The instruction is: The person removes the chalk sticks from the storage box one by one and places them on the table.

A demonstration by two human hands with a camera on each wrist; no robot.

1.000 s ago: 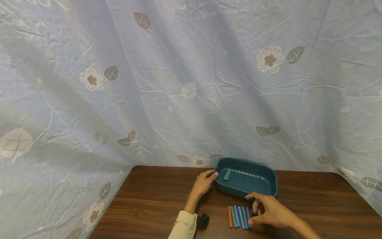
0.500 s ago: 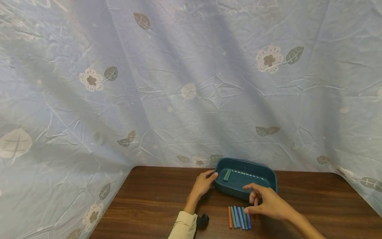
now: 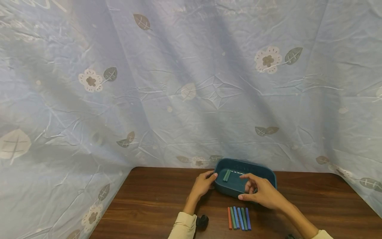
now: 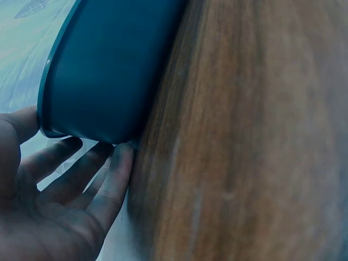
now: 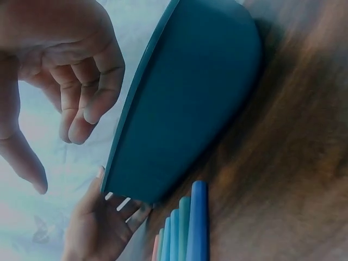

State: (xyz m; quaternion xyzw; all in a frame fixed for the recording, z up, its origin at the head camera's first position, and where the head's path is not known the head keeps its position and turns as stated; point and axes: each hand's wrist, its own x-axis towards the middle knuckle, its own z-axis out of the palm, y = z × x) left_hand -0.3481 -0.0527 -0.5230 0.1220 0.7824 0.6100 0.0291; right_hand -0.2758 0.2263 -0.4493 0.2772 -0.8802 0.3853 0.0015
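Observation:
A dark teal plastic basin (image 3: 229, 191) stands near the back of the table, with two short green sticks (image 3: 226, 175) lying inside at its left end. My left hand (image 3: 203, 184) holds that end, thumb at the rim and fingers against the outer wall, as the left wrist view (image 4: 70, 196) also shows. Over the basin's front right side hovers my right hand (image 3: 264, 192), thumb and forefinger apart and the other fingers loosely bent, nothing between them. In front of the basin lies a row of slim coloured sticks (image 3: 239, 219): orange-red, green, blue and purple.
A black rounded device (image 3: 202, 221) sits by the left wrist. Brown wood-grain tabletop (image 3: 155, 199) surrounds the basin. A pale blue flowered cloth (image 3: 191, 126) hangs right behind the table's back edge and along its left side.
My right hand has moved up and left, away from the purple end of the stick row to above the basin's front. The left hand and the basin have stayed in place.

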